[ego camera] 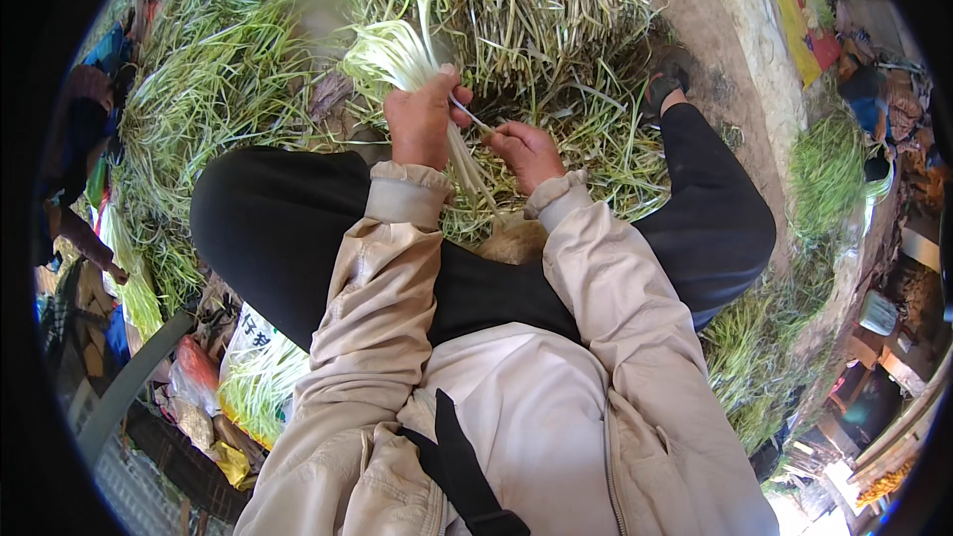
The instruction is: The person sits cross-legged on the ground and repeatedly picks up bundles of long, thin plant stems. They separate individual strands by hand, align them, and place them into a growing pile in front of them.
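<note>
My left hand [424, 112] is closed around a bundle of pale green and white vegetable stalks [394, 52]; their leafy tops fan out above it, and the thin lower ends hang below. At the right of the bundle, my right hand [525, 152] pinches the end of one thin stalk [470, 117] that runs up to my left fingers. Beneath both hands lie loose green stalks and leaves [595, 156] on the ground. A large pile of stalks [514, 7] with brownish lower ends lies beyond my hands.
More loose greens [216, 82] spread at the left. Behind my left elbow, pale stalks [264, 380] lie on a printed sack [249, 331]. Another person's hand [118, 273] is at the far left beside a pale bundle [130, 268]. A red and yellow sheet [808, 22] lies at the upper right.
</note>
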Demonstrator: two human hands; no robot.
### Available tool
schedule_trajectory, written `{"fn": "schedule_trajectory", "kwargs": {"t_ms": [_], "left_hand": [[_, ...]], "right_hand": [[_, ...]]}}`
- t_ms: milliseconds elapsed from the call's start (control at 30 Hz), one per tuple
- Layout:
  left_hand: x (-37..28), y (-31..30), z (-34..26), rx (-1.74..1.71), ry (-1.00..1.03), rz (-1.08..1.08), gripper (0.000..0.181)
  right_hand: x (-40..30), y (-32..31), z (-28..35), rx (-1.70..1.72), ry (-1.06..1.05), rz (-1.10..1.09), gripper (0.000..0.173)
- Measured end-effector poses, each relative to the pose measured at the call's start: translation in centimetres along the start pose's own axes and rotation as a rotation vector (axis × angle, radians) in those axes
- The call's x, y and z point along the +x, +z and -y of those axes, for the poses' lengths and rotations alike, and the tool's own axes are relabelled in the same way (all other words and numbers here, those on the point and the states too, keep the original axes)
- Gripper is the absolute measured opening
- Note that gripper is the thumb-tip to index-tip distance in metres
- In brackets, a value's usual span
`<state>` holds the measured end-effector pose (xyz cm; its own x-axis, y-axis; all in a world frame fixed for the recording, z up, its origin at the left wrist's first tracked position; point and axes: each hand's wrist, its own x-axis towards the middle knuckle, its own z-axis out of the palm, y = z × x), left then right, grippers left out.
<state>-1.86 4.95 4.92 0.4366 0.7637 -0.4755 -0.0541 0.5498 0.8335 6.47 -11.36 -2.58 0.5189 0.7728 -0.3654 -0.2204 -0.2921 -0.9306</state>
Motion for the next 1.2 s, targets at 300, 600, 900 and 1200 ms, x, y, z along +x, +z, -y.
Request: {"fn": "schedule_trajectory", "kwargs": {"t_ms": [300,600,900,1200], "left_hand": [[0.4,-1.2,-6.6,-0.115,0.084,0.012,0.02],[0.5,0.0,-8.2,-0.231,0.013,0.035,0.027],[2.2,1.4,-5.9,-0.512,-0.25,0.176,0.026],[3.2,1.0,-3.8,-0.611,-0.407,0.238,0.027]], "right_hand": [[0.5,-8.7,-8.0,-1.195,0.502,0.144,0.027],[13.8,-6.4,1.1,-0.42,-0.047,-0.374,0.026],[23.6,-4.2,5.6,-0.68,-0.032,-0.395,0.032],[18.1,-3.5,5.7,-0.251,0.082,-0.127,0.013]]}}
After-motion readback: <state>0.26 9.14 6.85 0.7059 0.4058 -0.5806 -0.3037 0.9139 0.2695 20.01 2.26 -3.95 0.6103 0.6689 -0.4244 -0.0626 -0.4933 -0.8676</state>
